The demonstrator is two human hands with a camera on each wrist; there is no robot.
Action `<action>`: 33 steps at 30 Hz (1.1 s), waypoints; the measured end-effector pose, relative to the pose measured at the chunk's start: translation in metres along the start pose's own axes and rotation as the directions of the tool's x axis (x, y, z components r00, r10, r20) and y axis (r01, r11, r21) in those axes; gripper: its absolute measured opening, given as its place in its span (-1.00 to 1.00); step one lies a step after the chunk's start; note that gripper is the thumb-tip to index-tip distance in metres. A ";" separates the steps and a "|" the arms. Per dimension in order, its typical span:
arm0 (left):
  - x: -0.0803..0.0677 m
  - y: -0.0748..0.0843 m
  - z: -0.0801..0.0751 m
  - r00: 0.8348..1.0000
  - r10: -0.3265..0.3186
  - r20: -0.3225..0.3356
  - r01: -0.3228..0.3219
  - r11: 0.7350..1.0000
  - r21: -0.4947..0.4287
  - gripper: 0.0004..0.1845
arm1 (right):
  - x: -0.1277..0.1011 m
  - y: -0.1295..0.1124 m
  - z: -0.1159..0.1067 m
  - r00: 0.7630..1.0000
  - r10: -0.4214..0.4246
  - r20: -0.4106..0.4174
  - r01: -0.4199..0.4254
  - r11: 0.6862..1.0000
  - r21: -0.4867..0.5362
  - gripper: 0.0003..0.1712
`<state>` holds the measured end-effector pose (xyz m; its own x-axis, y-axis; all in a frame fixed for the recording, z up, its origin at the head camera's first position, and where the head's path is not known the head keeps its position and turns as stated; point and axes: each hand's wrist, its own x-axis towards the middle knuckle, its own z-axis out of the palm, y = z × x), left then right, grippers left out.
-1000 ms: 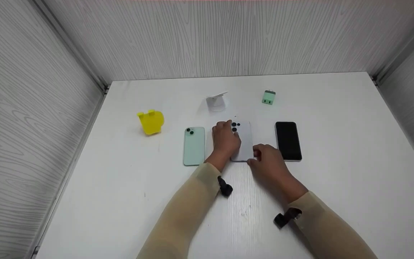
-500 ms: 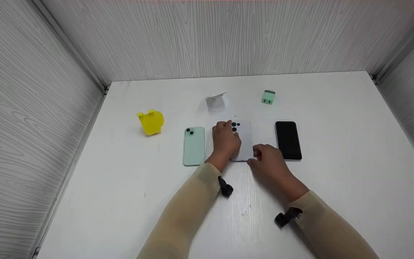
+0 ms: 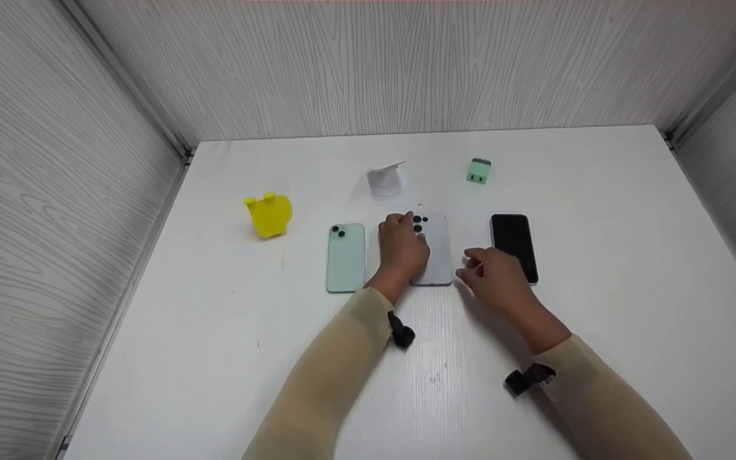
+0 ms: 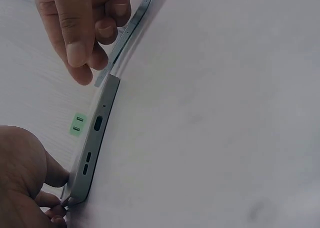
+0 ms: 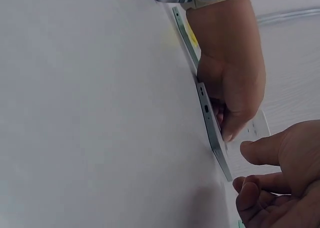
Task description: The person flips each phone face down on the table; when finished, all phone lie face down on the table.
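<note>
A pale lavender-white smartphone (image 3: 436, 259) lies camera side up on the white table. My left hand (image 3: 402, 246) grips its left side, the thumb over the back and the fingers at the long edge. In the left wrist view the same phone (image 4: 95, 143) shows its bottom edge with the charging port. To its right, my right hand (image 3: 499, 278) hovers beside the lower right corner, fingers loosely bent and nothing between them. That hand partly covers a black-screened phone (image 3: 513, 236). A mint green phone (image 3: 346, 262) lies left of my left hand.
Farther back stand a yellow phone holder (image 3: 270, 217), a small white stand (image 3: 384, 181) with a tilted top, and a green two-port charger plug (image 3: 478, 171). Wood-grain panels (image 3: 368, 70) border the table at the back and both sides.
My right hand has let go of the white phone's lower right corner and moved slightly right, overlapping the black-screened phone more. My left hand keeps its hold.
</note>
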<state>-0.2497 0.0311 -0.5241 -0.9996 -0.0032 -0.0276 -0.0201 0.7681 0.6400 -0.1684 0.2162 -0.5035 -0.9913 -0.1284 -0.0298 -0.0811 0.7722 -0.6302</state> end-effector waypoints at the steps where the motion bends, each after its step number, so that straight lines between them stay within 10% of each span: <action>1: 0.000 0.000 0.000 1.000 -0.002 0.001 0.002 1.000 -0.002 -0.41 | 0.000 0.002 -0.003 1.000 0.006 -0.002 -0.006 1.000 -0.008 -0.44; 17: 0.001 -0.002 0.000 1.000 -0.006 0.008 0.006 1.000 0.000 -0.41 | -0.012 0.053 -0.056 0.994 0.074 -0.082 -0.078 0.995 -0.057 -0.39; 33: 0.001 -0.003 0.001 1.000 0.005 0.019 -0.005 1.000 -0.017 -0.41 | -0.014 0.078 -0.063 0.988 0.140 -0.070 -0.143 0.989 -0.044 -0.33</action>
<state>-0.2509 0.0292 -0.5267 -0.9991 0.0134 -0.0390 -0.0153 0.7573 0.6529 -0.1676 0.3169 -0.5034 -0.9977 0.0248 -0.0633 0.0572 0.8093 -0.5846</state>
